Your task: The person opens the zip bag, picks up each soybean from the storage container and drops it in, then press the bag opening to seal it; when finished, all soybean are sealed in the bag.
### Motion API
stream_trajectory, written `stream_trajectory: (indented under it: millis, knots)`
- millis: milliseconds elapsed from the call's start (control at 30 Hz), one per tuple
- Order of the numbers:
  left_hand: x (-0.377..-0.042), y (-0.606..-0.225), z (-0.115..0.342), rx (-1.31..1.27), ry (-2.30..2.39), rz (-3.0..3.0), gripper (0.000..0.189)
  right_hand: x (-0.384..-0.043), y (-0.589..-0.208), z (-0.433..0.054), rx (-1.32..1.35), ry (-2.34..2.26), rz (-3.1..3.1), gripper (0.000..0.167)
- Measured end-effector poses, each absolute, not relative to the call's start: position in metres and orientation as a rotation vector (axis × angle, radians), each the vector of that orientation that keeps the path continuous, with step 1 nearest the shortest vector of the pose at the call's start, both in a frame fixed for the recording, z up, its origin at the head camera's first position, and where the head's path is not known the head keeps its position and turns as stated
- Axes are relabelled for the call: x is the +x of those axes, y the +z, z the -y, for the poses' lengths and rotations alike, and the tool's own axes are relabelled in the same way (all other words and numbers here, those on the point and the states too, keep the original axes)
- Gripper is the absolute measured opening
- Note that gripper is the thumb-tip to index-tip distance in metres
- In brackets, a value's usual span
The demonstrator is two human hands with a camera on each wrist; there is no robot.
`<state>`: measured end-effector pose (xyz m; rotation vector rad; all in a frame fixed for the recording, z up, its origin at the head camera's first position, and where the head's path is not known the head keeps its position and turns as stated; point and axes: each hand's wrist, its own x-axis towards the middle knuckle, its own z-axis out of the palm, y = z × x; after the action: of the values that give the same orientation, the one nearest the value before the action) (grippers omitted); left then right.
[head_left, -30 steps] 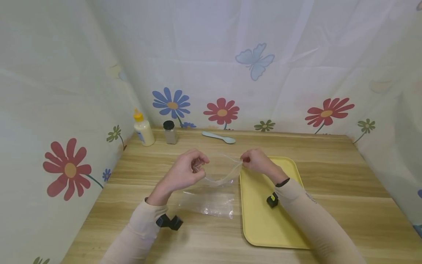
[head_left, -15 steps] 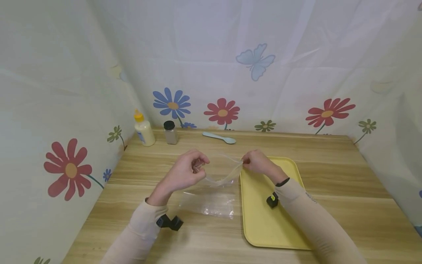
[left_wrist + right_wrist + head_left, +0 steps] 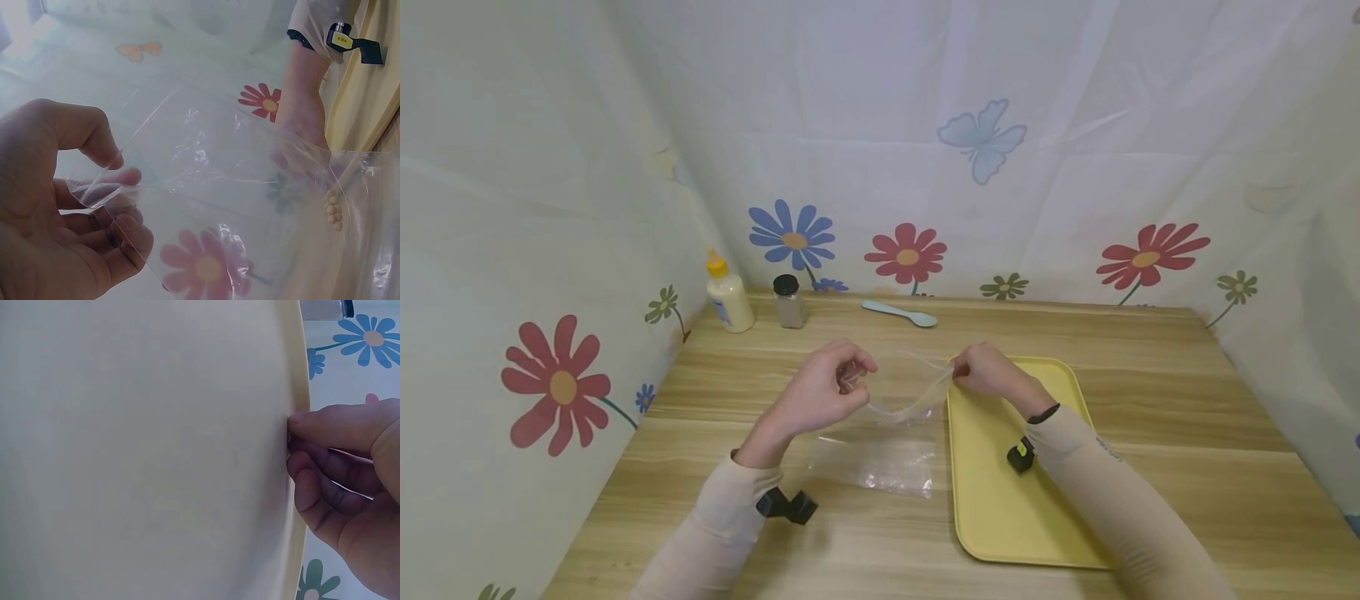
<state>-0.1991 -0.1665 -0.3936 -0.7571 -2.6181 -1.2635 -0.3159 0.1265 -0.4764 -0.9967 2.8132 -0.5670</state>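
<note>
A clear plastic zip bag (image 3: 880, 471) is stretched between both hands, its mouth spread apart at the top. My left hand (image 3: 820, 387) grips the bag's left corner with curled fingers, and crumpled film shows inside the grasp in the left wrist view. At the opposite corner, my right hand (image 3: 988, 371) pinches the zip edge between thumb and fingertips, over the far left rim of the yellow tray (image 3: 1007, 508). Through the film (image 3: 206, 162), the left wrist view shows a cluster of small pale round things (image 3: 333, 210). In the right wrist view, the tray fills most of the picture.
Along the back of the wooden table (image 3: 1187, 400) stand a bottle with a yellow nozzle cap (image 3: 730, 300) and a small black-lidded jar (image 3: 789, 304). Right of them lies a pale blue spoon (image 3: 901, 313). A flower-printed curtain (image 3: 865, 108) encloses the back and sides.
</note>
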Motion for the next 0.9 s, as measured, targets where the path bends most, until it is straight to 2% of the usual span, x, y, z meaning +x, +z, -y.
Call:
stream_trajectory:
  millis: [900]
  knots:
    - [-0.1985, -0.3927, 0.1656, -0.759, -1.277, 2.627, 0.027, -0.3142, -0.4748, -0.1303, -1.006, -0.6, -2.842, 0.007]
